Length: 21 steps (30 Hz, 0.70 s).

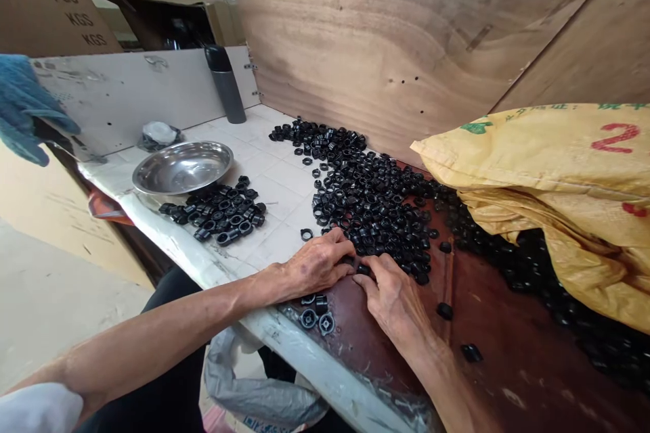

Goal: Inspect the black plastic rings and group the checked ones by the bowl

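Left grip (317,264) and right grip (393,301) lay curled, fingers together, at the near edge of the black plastic fittings (373,216) heaped within reach on the bench (508,352); any pinch could not be confirmed.

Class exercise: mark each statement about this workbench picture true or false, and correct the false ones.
1. The left hand touches the edge of a heap of black rings. True.
2. The right hand wears a glove. False: it is bare.
3. The steel bowl stands on white tiles. True.
4. The yellow sack lies left of the hands. False: it lies to their right.
5. The flask lies on its side. False: it stands upright.
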Available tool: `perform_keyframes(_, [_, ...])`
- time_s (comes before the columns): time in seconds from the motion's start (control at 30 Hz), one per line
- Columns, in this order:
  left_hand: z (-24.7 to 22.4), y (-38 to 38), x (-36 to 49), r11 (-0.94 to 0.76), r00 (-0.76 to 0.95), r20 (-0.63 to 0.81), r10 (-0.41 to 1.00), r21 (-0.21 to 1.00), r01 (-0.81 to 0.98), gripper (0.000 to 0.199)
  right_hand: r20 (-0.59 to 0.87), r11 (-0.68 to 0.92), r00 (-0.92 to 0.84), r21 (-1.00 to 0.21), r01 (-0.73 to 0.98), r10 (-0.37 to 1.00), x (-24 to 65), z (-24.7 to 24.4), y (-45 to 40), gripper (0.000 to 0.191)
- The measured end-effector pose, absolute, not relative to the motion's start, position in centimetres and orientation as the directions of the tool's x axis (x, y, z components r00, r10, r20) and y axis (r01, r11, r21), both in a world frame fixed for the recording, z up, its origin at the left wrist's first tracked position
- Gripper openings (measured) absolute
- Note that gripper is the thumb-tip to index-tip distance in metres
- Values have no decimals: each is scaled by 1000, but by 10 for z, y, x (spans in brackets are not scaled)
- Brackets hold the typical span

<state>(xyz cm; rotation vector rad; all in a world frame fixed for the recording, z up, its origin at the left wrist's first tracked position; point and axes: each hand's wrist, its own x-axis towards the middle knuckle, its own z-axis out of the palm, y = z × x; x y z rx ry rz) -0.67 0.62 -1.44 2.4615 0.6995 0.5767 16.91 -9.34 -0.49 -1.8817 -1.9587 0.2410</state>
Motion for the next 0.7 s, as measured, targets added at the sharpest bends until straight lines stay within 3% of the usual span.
perform_keyframes(0.2, [-11,-3,-9,-741,746,325,581,590,320,29,208,117,-23,-449,886,978,167,-2,-97,16])
perform_keyframes(0.27, [-9,-3,-7,-694,713,328,619,654,301,31,211,112,-4,-502,857,977,169,-1,-97,21])
perform_keyframes(0.37, [-6,-2,-4,-477,647,220,730,842,253,28,205,63,101,-665,744,974,172,1,-94,18])
perform_keyframes(0.47, [-2,-1,-4,-122,620,16,785,984,129,29,132,-9,249,-868,496,960,172,6,-91,21])
perform_keyframes(0.57, [4,0,-5,116,650,-89,755,993,1,33,85,-22,339,-953,302,937,167,12,-90,26])
perform_keyframes(0.7, [11,0,-6,225,677,-111,728,971,-83,39,88,11,354,-977,215,931,161,15,-91,23])
